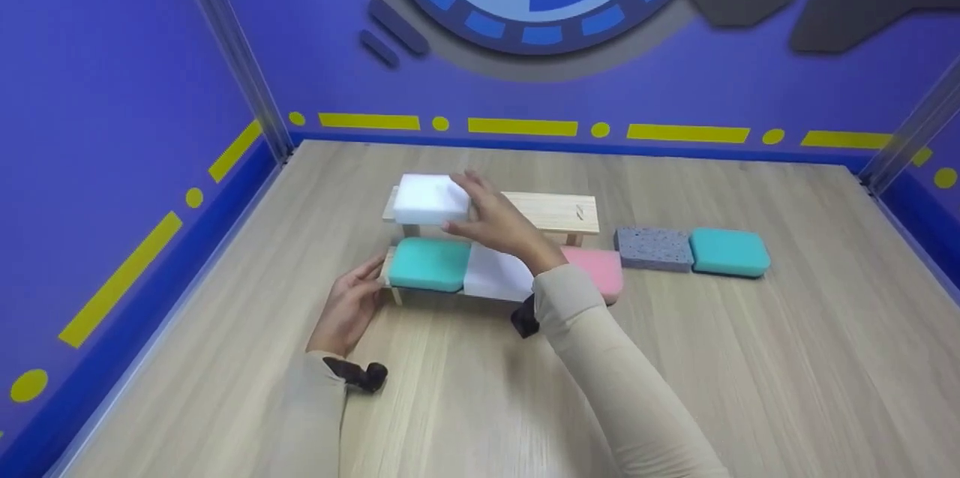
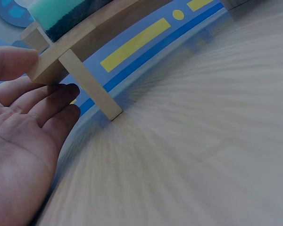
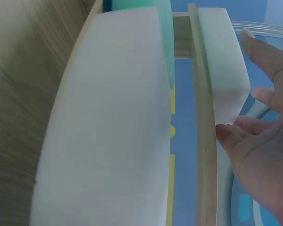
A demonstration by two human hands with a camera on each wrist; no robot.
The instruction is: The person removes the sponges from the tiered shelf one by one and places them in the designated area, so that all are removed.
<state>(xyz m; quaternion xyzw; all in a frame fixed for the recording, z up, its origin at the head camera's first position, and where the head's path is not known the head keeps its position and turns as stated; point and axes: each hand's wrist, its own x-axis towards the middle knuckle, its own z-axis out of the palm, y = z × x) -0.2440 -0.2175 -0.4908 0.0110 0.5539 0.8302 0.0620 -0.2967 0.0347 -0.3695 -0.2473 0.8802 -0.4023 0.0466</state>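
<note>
A white sponge block lies on the left part of the wooden rack's back, raised board. My right hand is at its right end, fingers spread and thumb apart; the right wrist view shows the thumb tip at the corner of the white sponge. On the front board sit a teal sponge, a second white sponge and a pink sponge, partly behind my right forearm. My left hand pinches the front board's left end, thumb above and fingers below.
Right of the rack, a grey speckled block and another teal sponge lie side by side on the wood-grain table. Blue walls with yellow marks enclose the left, back and right sides.
</note>
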